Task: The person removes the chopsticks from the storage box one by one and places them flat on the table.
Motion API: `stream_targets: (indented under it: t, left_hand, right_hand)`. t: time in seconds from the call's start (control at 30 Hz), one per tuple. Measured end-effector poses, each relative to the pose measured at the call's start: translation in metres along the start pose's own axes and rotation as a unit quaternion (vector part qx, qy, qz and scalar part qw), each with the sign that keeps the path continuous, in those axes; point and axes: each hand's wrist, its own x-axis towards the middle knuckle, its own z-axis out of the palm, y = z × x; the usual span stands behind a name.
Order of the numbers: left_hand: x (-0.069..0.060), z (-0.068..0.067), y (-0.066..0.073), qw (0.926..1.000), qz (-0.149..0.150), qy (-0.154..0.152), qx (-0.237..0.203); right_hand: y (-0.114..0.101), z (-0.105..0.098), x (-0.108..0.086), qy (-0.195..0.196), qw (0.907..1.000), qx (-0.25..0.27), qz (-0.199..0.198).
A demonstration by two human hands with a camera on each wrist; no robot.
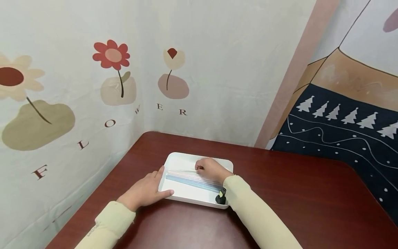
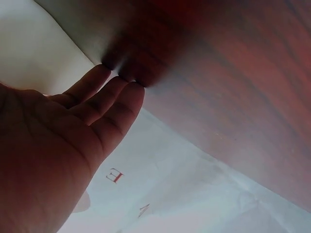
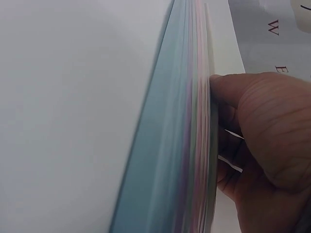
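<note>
A shallow white tray (image 1: pixel 189 200) lies on the table, holding a row of long, thin pastel paper strips (image 1: pixel 192 181) in blue, purple, pink, green and cream. My right hand (image 1: pixel 211 168) is over the tray's far right part with its fingers curled. In the right wrist view, the thumb of that hand (image 3: pixel 272 131) meets the cream outer edge of the paper strips (image 3: pixel 167 131), with the other fingers behind it, pinching there. My left hand (image 1: pixel 146 190) rests at the tray's left end, fingers extended along the side and thumb at the near rim. Its straight fingers (image 2: pixel 116 114) show in the left wrist view.
The dark red wooden table (image 1: pixel 298 193) extends around the tray. A small black device (image 1: pixel 220 197) with a yellow-green patch sits beside the right cuff. Behind the table hangs a white cloth (image 1: pixel 217 86) printed with flowers and letters; a dark blue tree-patterned cloth (image 1: pixel 342 138) is at right.
</note>
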Motion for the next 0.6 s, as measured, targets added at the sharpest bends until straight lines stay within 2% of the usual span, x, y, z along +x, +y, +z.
stream_targets:
  t: [0.23, 0.6]
  left_hand:
    - [0.0033, 0.0034, -0.0004, 0.9999, -0.006, -0.014, 0.007]
    - [0.0037, -0.0013, -0.0006, 0.9998, -0.008, -0.018, -0.002]
  right_hand:
    - [0.0052, 0.0021, -0.0026, 0.001, 1.0, -0.006, 0.002]
    - [0.0021, -0.0002, 0.0008, 0.003, 0.9999, -0.014, 0.006]
